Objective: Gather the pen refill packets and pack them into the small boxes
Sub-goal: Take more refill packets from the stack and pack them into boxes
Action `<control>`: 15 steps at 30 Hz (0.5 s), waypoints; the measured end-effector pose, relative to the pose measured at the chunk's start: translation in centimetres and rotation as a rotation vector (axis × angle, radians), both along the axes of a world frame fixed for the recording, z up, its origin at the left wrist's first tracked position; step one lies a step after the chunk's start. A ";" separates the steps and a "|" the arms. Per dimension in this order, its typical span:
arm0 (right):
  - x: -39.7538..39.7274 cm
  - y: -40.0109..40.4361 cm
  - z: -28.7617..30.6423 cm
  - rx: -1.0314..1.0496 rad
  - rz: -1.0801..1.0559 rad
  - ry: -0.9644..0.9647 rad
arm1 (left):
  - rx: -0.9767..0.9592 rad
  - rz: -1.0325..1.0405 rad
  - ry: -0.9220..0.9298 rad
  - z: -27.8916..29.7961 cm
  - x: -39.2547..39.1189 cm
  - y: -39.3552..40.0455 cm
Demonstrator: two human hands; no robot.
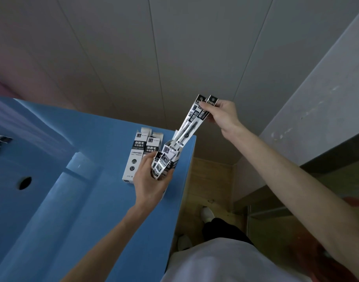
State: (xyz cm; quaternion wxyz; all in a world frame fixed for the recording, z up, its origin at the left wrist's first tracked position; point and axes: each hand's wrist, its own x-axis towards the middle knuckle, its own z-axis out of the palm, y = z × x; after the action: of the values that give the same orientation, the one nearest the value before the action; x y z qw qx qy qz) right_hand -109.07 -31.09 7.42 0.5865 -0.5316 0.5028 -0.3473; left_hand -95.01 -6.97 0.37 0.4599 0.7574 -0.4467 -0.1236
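Item: pen refill packets entering a small box, corner of blue tabletop (72, 139).

Left to right: two upright black-and-white cardboard boxes (133, 157), flaps open; left hand (149, 180) gripping the open black-and-white box (166, 159); right hand (221, 113) pinching long black-and-white refill packets (191, 121) by their tops. Advice: keep box steady, packets aligned, lower ends first.

two long black-and-white refill packets (191, 121) lean into an open small box (168, 157), with two more boxes (143, 153) standing by the blue table's (89, 139) far corner.
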 end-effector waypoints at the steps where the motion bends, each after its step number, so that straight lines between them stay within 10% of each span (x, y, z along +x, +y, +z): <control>1: 0.2 0.0 0.3 -0.048 0.009 0.015 | -0.004 0.000 -0.003 0.0 0.0 0.0; 15: 2.3 0.2 2.5 -0.335 0.024 0.132 | -0.037 0.010 0.005 0.4 0.3 0.2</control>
State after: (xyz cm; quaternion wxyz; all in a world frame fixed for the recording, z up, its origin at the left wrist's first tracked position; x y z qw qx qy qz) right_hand -106.77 -30.86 9.90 0.4594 -0.6497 0.4690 -0.3833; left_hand -94.76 -6.81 0.76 0.4755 0.7506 -0.4441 -0.1151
